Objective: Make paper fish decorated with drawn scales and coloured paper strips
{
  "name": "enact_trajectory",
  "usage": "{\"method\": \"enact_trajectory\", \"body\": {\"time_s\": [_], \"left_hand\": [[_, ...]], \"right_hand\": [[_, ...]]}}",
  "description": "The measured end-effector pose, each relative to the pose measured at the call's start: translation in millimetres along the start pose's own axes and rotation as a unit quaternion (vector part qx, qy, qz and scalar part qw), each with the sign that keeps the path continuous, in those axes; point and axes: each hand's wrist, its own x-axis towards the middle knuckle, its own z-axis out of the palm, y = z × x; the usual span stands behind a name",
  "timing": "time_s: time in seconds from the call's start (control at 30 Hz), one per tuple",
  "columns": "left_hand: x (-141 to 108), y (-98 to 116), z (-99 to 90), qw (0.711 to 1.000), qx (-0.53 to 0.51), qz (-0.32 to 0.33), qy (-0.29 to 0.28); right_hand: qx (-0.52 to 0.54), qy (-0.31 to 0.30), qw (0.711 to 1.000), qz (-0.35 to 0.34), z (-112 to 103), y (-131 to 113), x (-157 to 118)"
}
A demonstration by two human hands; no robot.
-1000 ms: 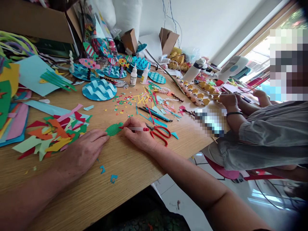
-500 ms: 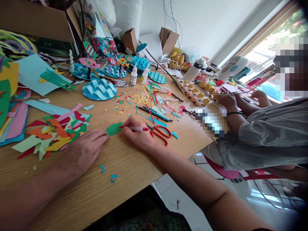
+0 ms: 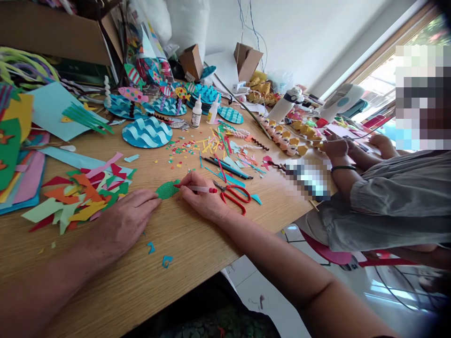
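A green paper fish shape [image 3: 168,189] with a fine scale pattern lies flat on the wooden table. Stretched out flat beside it, my left hand [image 3: 128,218] rests its fingertips on the shape's left end. My right hand [image 3: 200,197] pinches a red pen [image 3: 204,189] with a clear barrel, its tip at the shape's right end. Just right of that hand lie red-handled scissors [image 3: 235,195], touching nothing I hold. Colourful paper scraps [image 3: 84,195] are heaped left of my left hand. Two small blue offcuts [image 3: 167,261] sit nearer the table edge.
Wavy blue paper discs [image 3: 147,132], two white glue bottles [image 3: 196,112] and tiny confetti [image 3: 181,149] spread across the table's back. Dark pens [image 3: 229,168] lie beyond the scissors. Another person in a grey sleeve [image 3: 384,188] works at the right, near a row of yellow-and-white crafts [image 3: 282,138].
The view has shifted very slightly. Both hands, the pen and the green paper fish stay almost where they were; the other person's hands have moved a little.
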Motion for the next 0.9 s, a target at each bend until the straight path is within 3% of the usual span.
{"method": "enact_trajectory", "body": {"time_s": [0.6,0.9], "left_hand": [[-1.2,-0.1,0.9,0.999,-0.011,-0.023,-0.021],[4.6,3.9,-8.8,0.999,-0.008,-0.019,-0.03]], "right_hand": [[-0.031,0.01,0.999,0.006,-1.5,-4.8,-1.2],[-0.025,0.02,0.999,0.021,-2.6,-7.1,-1.6]]}}
